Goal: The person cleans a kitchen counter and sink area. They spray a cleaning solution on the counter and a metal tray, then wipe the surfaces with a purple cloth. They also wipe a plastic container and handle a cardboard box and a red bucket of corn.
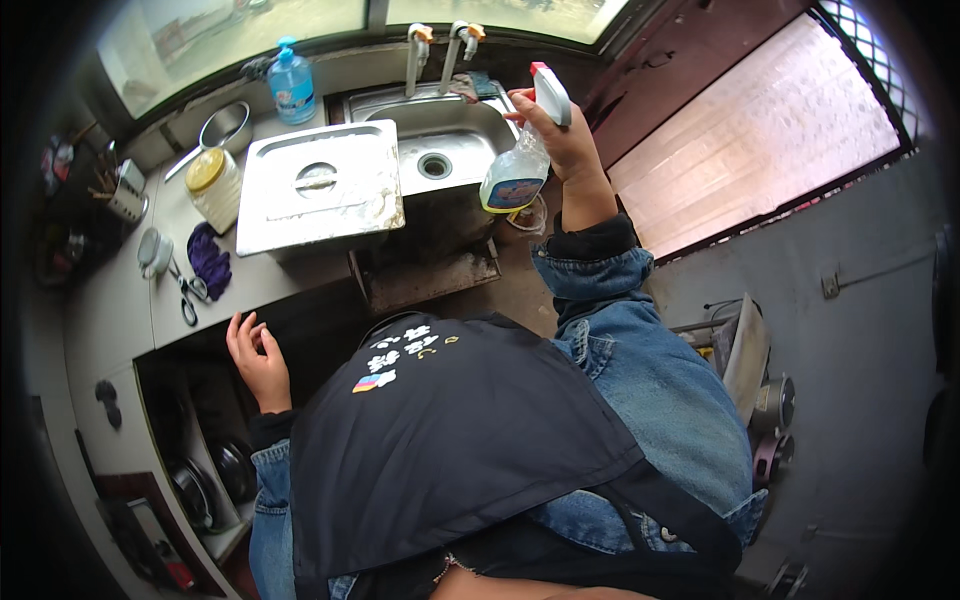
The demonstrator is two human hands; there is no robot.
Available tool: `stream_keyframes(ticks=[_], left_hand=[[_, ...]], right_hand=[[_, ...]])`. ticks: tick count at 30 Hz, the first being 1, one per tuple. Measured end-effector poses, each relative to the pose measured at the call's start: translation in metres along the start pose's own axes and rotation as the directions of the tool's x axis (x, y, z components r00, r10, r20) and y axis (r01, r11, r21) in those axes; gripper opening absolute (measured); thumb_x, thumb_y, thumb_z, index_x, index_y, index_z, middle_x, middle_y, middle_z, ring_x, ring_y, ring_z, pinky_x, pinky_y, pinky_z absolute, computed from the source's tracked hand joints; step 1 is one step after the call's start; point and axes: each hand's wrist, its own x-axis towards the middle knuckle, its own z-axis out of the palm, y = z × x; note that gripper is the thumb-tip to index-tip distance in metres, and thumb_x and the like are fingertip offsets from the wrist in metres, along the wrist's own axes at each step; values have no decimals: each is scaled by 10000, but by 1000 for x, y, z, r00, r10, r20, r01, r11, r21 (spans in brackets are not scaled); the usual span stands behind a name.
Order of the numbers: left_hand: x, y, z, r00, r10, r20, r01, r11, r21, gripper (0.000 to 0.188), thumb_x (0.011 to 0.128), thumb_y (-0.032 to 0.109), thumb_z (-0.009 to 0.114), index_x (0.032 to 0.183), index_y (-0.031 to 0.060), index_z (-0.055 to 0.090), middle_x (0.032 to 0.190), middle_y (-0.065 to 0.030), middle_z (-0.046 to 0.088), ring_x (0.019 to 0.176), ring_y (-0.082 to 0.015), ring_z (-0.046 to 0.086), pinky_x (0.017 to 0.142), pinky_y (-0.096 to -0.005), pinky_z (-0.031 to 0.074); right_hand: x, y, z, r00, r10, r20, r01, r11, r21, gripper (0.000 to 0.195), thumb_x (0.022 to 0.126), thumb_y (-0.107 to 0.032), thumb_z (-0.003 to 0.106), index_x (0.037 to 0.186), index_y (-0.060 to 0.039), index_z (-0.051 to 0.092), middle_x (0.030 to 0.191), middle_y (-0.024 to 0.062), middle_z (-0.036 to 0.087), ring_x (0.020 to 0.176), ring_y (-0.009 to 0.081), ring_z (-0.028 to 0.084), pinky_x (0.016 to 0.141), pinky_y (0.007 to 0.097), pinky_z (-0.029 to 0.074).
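Note:
My right hand grips the neck of a clear spray bottle with a white and red trigger head. Yellowish liquid shows at its bottom, and its label bears writing. The bottle is held up at the right front of a stainless steel sink. Empty, with its fingers loosely apart, my left hand hangs by the counter's front edge. A pair of scissors and a crumpled purple cloth lie on the counter ahead of it. A rectangular steel lid tops a container left of the sink.
Two taps rise behind the sink, near a blue pump bottle. A yellow-lidded jar, a metal pot and a glass jar stand on the left counter. An open cabinet below holds pans.

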Motion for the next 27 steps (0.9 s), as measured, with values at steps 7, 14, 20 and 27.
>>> stream_keyframes(ticks=[7, 14, 20, 27], left_hand=[[-32, 48, 39, 996, -83, 20, 84, 996, -38, 305, 915, -12, 556, 1220, -3, 566, 1354, -150, 463, 911, -191, 644, 788, -302, 535], [-52, 81, 56, 996, -80, 31, 79, 996, 46, 320, 896, -27, 565, 1215, 0, 565, 1342, -151, 481, 868, -201, 646, 773, -311, 543], [-67, 84, 57, 992, -126, -9, 126, 986, 108, 324, 905, -20, 567, 1228, -3, 562, 1352, -140, 475, 889, -182, 645, 790, -288, 535], [-71, 89, 63, 992, -124, 13, 121, 984, 128, 318, 890, -18, 569, 1208, -6, 567, 1342, -152, 485, 849, -195, 646, 783, -312, 538]], right_hand=[[17, 75, 23, 832, 78, 549, 93, 956, -277, 574, 891, -151, 684, 1416, -49, 474, 1095, 72, 668, 1002, 145, 609, 907, 292, 461], [-4, 145, 33, 742, 239, 627, -97, 963, -253, 358, 842, -184, 743, 1156, -49, 637, 985, 43, 676, 901, 141, 627, 826, 307, 505], [-5, 177, 46, 741, 264, 618, -83, 948, -306, 571, 848, -228, 770, 1354, -84, 548, 806, -11, 593, 683, 95, 573, 621, 266, 478], [-10, 185, 52, 782, 167, 601, -162, 985, -63, 609, 845, -193, 773, 1376, -51, 512, 824, -4, 582, 700, 97, 575, 629, 257, 479]])
